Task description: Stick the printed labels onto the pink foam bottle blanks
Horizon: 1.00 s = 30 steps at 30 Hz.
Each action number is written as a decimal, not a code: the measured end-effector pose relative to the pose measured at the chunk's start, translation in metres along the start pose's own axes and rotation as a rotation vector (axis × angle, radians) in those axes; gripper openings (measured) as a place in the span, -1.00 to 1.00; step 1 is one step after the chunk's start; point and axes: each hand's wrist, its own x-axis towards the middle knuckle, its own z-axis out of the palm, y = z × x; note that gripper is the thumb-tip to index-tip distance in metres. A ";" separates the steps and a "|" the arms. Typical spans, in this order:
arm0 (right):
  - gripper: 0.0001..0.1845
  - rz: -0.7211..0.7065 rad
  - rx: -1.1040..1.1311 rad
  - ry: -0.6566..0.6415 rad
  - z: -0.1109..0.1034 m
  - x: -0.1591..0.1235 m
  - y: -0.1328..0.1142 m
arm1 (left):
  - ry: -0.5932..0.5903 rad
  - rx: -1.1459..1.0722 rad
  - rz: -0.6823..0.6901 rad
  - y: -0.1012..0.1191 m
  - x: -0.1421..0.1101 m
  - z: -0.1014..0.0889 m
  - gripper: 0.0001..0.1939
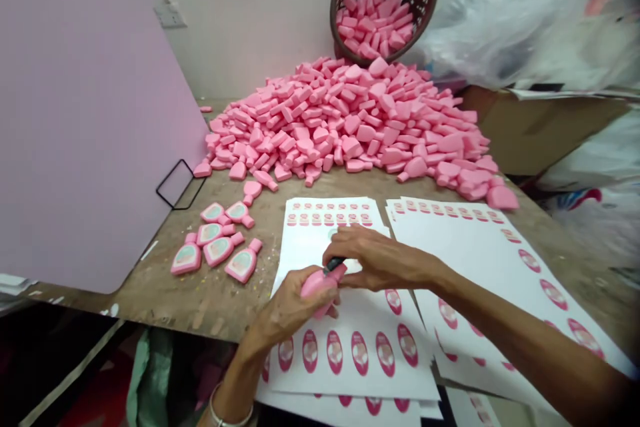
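Note:
My left hand (287, 312) grips a pink bottle-shaped piece (321, 286) low over the label sheets. My right hand (383, 259) pinches a small dark-handled tool (334, 266), whose tip meets the top of that piece. Beneath both hands lie white sheets of oval pink labels (350, 374), with a second stack (500, 267) to the right. Several finished pieces with oval labels (217, 250) lie on the wooden table (165, 287) to the left. Beyond the sheets rises a large heap of unlabelled pink pieces (345, 124).
A tipped brown plastic basket (385, 0) spills pink pieces onto the heap. A tall pink board (95, 114) on a black wire stand (180, 184) stands at the left. A cardboard box (540, 127) and plastic bags (520, 20) sit at the right.

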 end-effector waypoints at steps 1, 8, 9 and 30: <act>-0.69 0.072 0.069 0.064 0.005 -0.013 0.001 | -0.017 -0.080 -0.025 0.000 -0.003 0.010 -0.71; -0.75 0.483 -0.080 0.548 0.089 -0.061 0.031 | 0.328 -0.341 -0.057 -0.024 -0.004 0.057 -0.61; -0.77 0.482 -0.156 0.566 0.099 -0.061 0.031 | 0.357 -0.334 -0.055 -0.027 -0.002 0.061 -0.60; -0.80 0.488 -0.431 0.625 0.123 -0.052 0.030 | 0.359 -0.323 -0.029 -0.044 0.010 0.063 -0.58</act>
